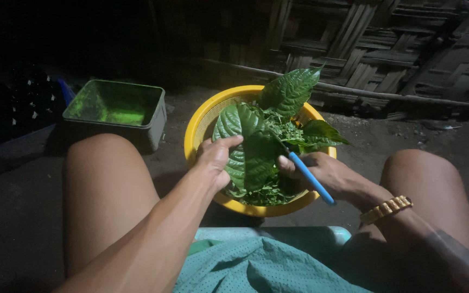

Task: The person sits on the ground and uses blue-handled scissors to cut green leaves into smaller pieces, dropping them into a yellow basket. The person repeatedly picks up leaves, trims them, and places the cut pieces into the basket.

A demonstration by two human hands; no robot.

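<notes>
Hands over round yellow plastic basket (pixel 201 122), centre-far: left hand (pixel 216 159) pinches a broad dark-green ribbed leaf (pixel 251 149); right hand (pixel 321 172) is closed round a blue-handled knife (pixel 309 176). Cut greens (pixel 270 192) half fill the basket, whole leaves (pixel 290 89) uncut; grey-green rectangular tub (pixel 116 106) far left.

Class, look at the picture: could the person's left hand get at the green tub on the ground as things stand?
Probably not freely: the left hand is holding a large leaf over the yellow basket, and the green tub sits beyond the raised left knee.
</notes>
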